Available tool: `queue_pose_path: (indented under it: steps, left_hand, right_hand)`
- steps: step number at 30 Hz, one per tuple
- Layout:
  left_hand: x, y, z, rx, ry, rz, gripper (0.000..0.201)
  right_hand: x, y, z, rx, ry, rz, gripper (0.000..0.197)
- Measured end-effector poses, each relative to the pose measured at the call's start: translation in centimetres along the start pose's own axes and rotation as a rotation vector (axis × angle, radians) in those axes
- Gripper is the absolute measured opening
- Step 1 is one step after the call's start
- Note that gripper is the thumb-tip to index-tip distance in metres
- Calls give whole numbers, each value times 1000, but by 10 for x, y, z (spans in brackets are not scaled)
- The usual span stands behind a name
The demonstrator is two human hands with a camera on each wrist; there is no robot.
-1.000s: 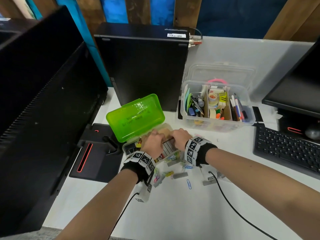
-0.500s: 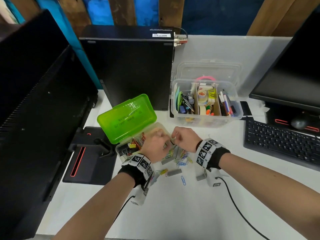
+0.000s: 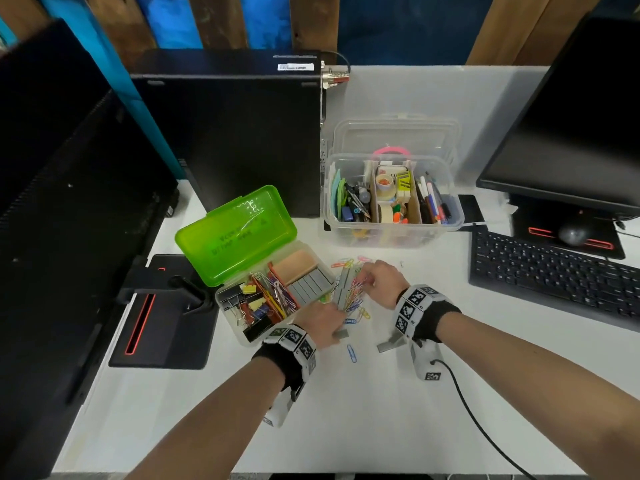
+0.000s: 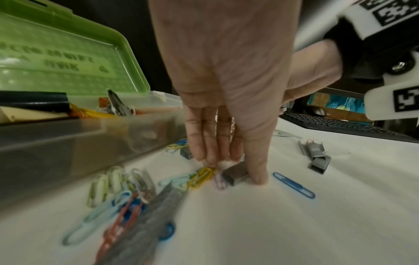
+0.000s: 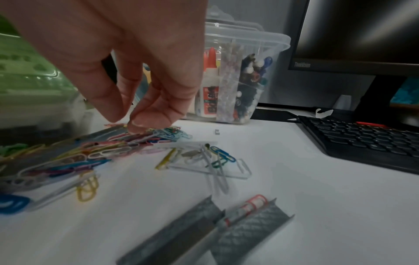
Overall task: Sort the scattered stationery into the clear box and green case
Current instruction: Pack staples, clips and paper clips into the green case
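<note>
Presently: both hands working the loose paper clips beside the open green case.

Right hand (image 5: 127, 59) fingers (image 5: 145, 122) are curled, tips drawn together onto the paper clip pile (image 3: 353, 289), apparently pinching clips; the exact hold is blurred. Left hand (image 4: 224, 75) fingers (image 4: 205, 143) are straight and pressed together, tips down on the table (image 3: 363, 410), touching a short grey staple strip (image 4: 234, 174) and yellow clips. The pile lies between the hands, its long axis running away from the person, touching the green case (image 3: 277, 299) on its left. The left hand is nearer the case; the clear box (image 3: 391, 199) stands well beyond.
</note>
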State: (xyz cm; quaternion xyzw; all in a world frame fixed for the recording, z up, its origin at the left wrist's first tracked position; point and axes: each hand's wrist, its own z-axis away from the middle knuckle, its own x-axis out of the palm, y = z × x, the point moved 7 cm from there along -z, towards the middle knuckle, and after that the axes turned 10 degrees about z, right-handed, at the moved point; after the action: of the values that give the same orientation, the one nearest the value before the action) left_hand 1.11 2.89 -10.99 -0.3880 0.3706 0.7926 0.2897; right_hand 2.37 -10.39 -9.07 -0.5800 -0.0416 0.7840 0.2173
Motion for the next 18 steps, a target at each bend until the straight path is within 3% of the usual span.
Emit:
queue_pose_path:
  steps: [6,13,18]
  left_hand:
    - [-15,-9,5,-47,94,182,28]
    - [-41,-29,10,-134,311,808,21]
    - [-44,-38,8,-165,357,885,18]
  right_hand:
    - [-1,2,-2,-18,6,-13,25]
    - [-1,18,1,16,-18,-57,21]
    - [-1,3,1,-52,7,-156,18]
